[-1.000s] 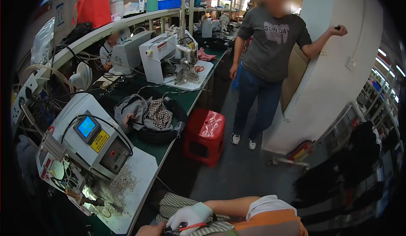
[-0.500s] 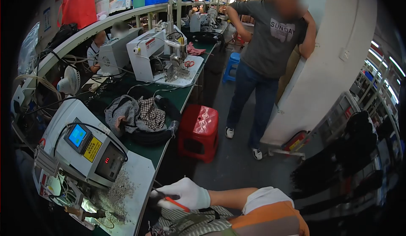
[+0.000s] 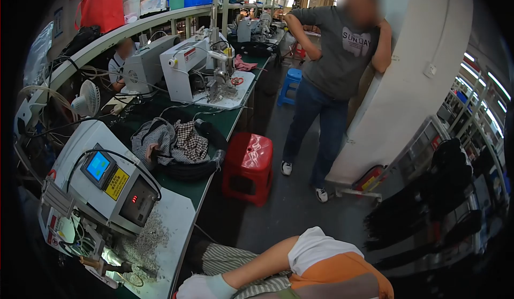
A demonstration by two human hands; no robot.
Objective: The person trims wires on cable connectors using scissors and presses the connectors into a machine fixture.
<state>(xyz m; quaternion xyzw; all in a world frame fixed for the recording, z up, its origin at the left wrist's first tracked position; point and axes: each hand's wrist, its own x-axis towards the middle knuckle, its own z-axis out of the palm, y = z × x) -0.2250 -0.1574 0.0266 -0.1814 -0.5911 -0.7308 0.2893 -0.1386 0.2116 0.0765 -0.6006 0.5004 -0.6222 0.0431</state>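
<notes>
My right hand (image 3: 202, 288), in a white glove, is at the bottom edge, where the frame cuts off its fingers. A small red-orange sliver (image 3: 174, 294) shows beside it, too little to name. Grey-and-white striped cloth (image 3: 227, 259) lies under and beside my forearm, partly covered by it. Just left of the hand is the white base plate (image 3: 179, 221) of a machine (image 3: 115, 178) with a lit blue screen, its plate strewn with grey scraps (image 3: 144, 245). My left hand is out of view.
Checked cloth (image 3: 190, 144) and a black ring-shaped bundle (image 3: 187, 171) lie on the green table (image 3: 201, 189). A second machine (image 3: 184, 69) stands farther along. A red stool (image 3: 247, 168) is beside the table. A person (image 3: 342, 58) leans on the pillar (image 3: 396, 95); dark garments (image 3: 423, 197) hang right.
My right hand has moved down and left, to the frame's bottom edge. The orange-handled tool it gripped earlier no longer shows clearly. More striped cloth is visible behind the forearm.
</notes>
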